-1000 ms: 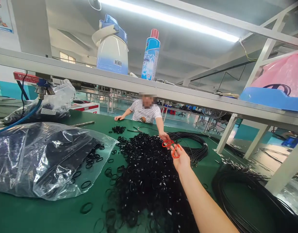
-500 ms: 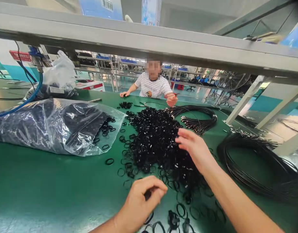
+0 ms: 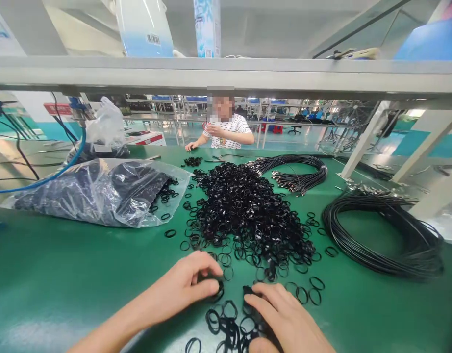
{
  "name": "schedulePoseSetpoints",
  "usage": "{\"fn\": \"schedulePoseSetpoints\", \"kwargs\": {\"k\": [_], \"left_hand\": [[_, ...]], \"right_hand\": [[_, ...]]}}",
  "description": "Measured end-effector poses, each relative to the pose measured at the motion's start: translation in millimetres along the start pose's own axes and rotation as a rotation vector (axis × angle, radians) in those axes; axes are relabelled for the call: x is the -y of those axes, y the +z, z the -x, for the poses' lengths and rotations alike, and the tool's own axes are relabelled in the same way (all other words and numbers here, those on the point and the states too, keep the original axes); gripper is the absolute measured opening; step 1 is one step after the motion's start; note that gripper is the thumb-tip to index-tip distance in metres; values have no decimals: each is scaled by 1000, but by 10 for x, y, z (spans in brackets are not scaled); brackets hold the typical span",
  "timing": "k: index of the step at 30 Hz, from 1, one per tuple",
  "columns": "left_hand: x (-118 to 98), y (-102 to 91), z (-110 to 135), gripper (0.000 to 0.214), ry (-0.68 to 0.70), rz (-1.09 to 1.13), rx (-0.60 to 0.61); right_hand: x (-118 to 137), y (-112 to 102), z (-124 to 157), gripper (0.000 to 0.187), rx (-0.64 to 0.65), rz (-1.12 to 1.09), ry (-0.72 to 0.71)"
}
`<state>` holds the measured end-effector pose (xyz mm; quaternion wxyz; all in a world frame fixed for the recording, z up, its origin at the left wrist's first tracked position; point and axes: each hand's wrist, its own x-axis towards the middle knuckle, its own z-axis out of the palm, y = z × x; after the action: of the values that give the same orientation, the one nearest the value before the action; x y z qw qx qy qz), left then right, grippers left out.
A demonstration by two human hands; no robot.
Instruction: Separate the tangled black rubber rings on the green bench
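A large heap of thin black rings (image 3: pixel 244 206) lies on the green table in front of me. My left hand (image 3: pixel 194 279) rests low at the heap's near edge, its thumb and curved fingers apart, the thumb tip touching a few loose rings (image 3: pixel 220 293). To its right, my right hand (image 3: pixel 281 314) curls palm down over a small dark clump of rings (image 3: pixel 248 294), which its fingers grip; part of the clump is hidden beneath the palm. Between and below both hands lie several scattered rings (image 3: pixel 229 326).
A clear plastic bag (image 3: pixel 101 193) of black rings lies open at left. Coiled black cables (image 3: pixel 380 260) sit at right, with another cable bundle (image 3: pixel 310 171) behind. A shelf beam (image 3: pixel 226 73) crosses above. Opposite, a person (image 3: pixel 229 135) in a striped shirt sits at the table.
My right hand has come back from the heap's right side to the near rings. My left hand has shifted slightly left and its fingers have parted. The person opposite has raised a hand.
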<state>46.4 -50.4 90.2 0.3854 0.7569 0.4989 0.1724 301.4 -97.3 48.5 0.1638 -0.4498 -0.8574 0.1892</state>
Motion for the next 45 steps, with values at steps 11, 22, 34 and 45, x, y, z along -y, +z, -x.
{"fn": "schedulePoseSetpoints", "kwargs": {"k": [11, 22, 34, 45], "left_hand": [[10, 325, -203, 17, 71, -73, -78], [-395, 432, -721, 20, 25, 665, -63], [-369, 711, -750, 29, 19, 602, 48], [-268, 676, -730, 26, 3, 674, -3]], "right_hand": [[-62, 62, -21, 18, -251, 122, 122], [-253, -54, -15, 37, -280, -90, 126], [-107, -130, -118, 31, -482, -441, 273], [-308, -110, -93, 15, -592, -946, 441]]}}
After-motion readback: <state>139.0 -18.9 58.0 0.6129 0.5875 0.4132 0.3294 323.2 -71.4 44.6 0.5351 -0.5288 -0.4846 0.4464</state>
